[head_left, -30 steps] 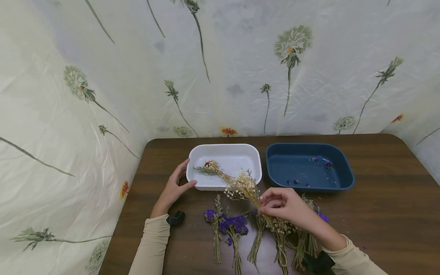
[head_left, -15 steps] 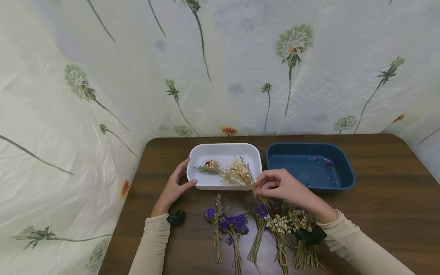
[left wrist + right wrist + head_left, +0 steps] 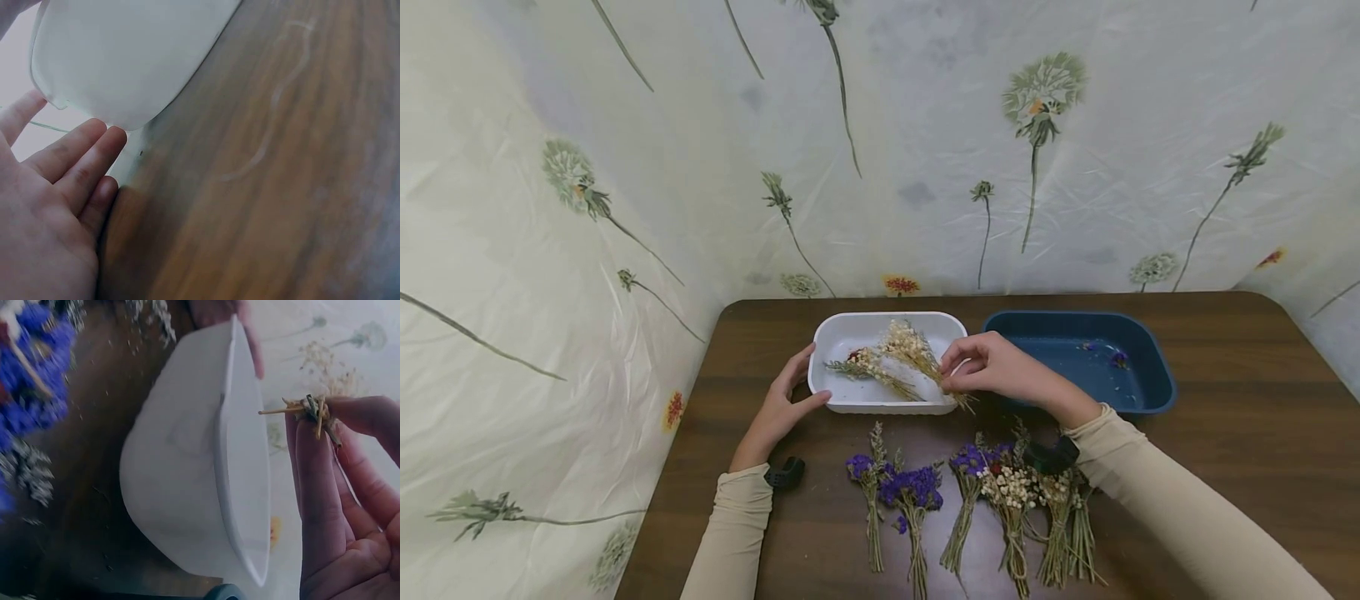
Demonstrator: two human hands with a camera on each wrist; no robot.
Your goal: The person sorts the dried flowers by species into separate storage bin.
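Observation:
In the head view my right hand (image 3: pixel 1003 371) pinches the stems of a bunch of cream dried flowers (image 3: pixel 906 343) between thumb and fingers. The flower heads reach over the white tray (image 3: pixel 891 408); the stem ends stick out past its front right corner. From the right wrist the cut stem ends (image 3: pixel 312 415) show at the fingertips. A second dried bunch (image 3: pixel 865 365), with some red among the cream, lies inside the tray. My left hand (image 3: pixel 781 408) rests at the tray's left end, thumb by the front rim. Its fairly straight fingers (image 3: pixel 69 150) touch the outer wall in the left wrist view.
Right of the white tray stands a blue tray (image 3: pixel 1108 387) with a few purple petals in it. Along the front of the wooden table (image 3: pixel 1232 467) lie several tied bunches, including a purple one (image 3: pixel 913 490) and a cream one (image 3: pixel 1011 487). A floral cloth (image 3: pixel 917 142) hangs behind.
My right hand has carried the cream bunch up and left, from above the table bunches to over the white tray. My left hand has stayed at the tray.

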